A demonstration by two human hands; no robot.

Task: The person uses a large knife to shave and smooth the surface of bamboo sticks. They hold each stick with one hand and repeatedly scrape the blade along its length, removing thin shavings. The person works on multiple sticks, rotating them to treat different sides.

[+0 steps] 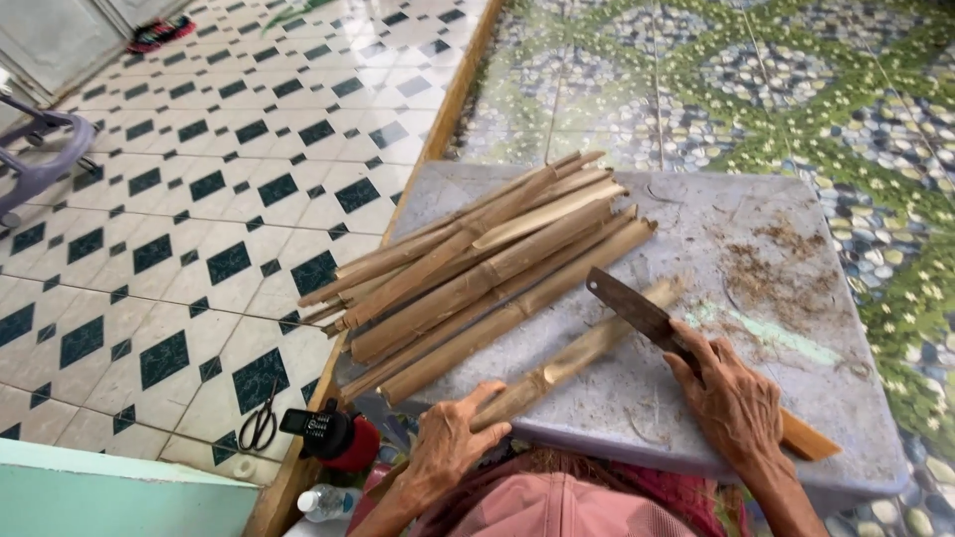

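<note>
My left hand (446,445) grips a single bamboo stick (587,350) near its lower end, and the stick lies slanting up to the right across the grey table (796,328). My right hand (731,398) holds a cleaver-like knife (637,310) by its wooden handle (808,438). The dark blade rests against the upper end of that stick. A pile of several cut bamboo lengths (477,264) lies on the left part of the table, its ends overhanging the edge.
Brown shavings and dust (771,264) are scattered on the table's right part. On the tiled floor at the left lie black scissors (261,423), a red and black flask (338,438) and a plastic bottle (323,502). A purple chair leg (40,149) stands far left.
</note>
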